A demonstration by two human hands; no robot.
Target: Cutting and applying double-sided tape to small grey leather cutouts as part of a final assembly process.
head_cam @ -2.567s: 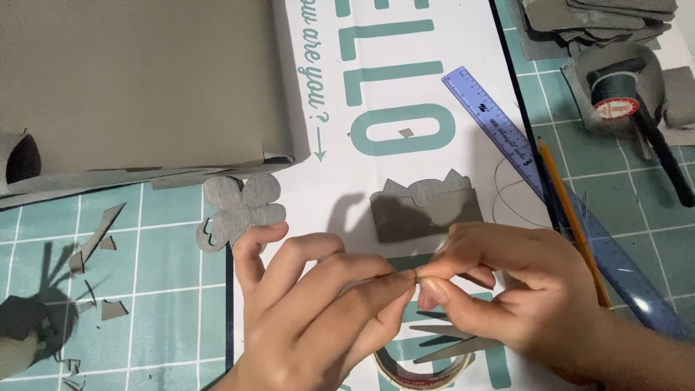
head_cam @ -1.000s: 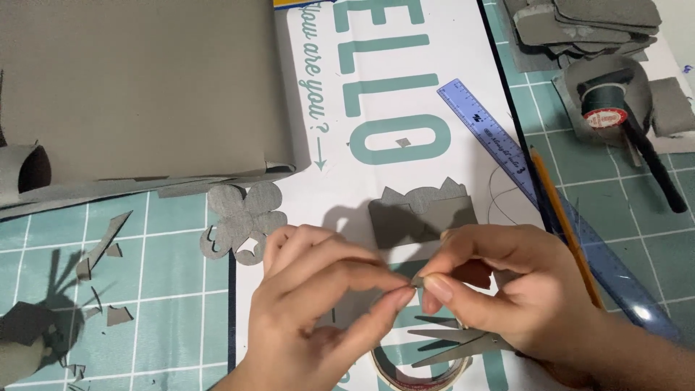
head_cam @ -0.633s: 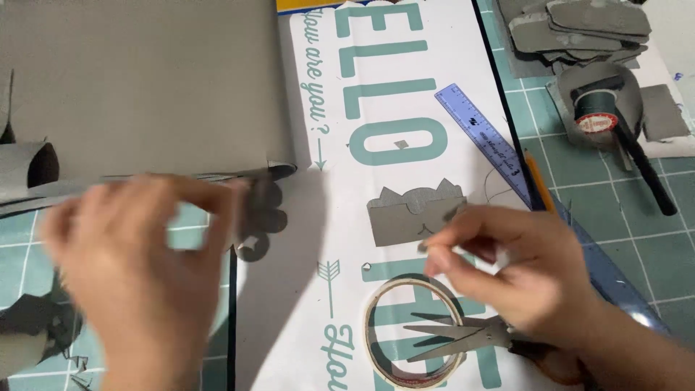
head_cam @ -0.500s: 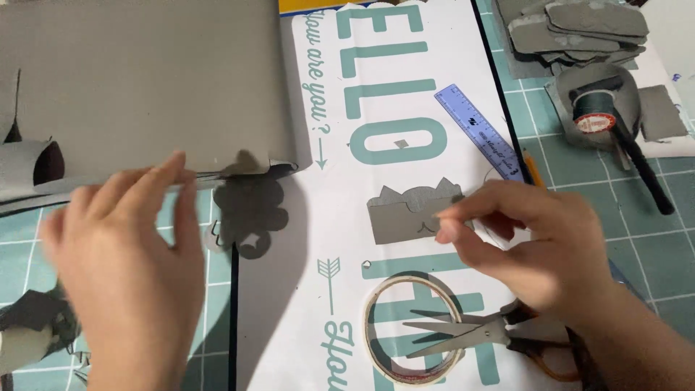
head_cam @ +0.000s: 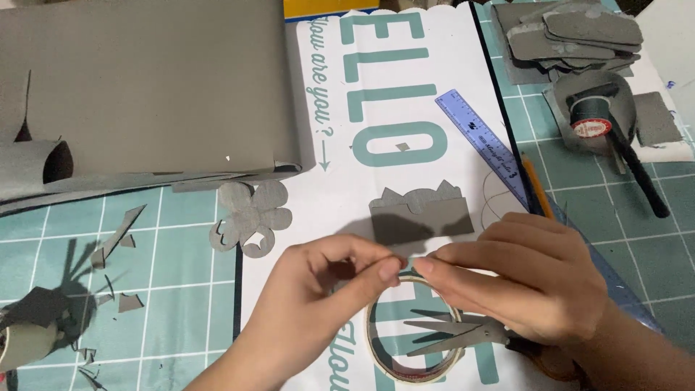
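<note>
Left hand [head_cam: 318, 289] and right hand [head_cam: 521, 286] pinch fingertips together over the tape ring [head_cam: 413, 329], grip closed on something too small to tell.

Left hand [head_cam: 318, 289] and right hand [head_cam: 528, 286] meet fingertip to fingertip (both pinched).

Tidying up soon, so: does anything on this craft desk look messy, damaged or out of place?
Grey paper offcuts lie scattered on the green cutting mat at the left. The big grey sheet curls at its left edge and shows a slit. Scissors lie open across the tape roll. Nothing spilled.
</note>
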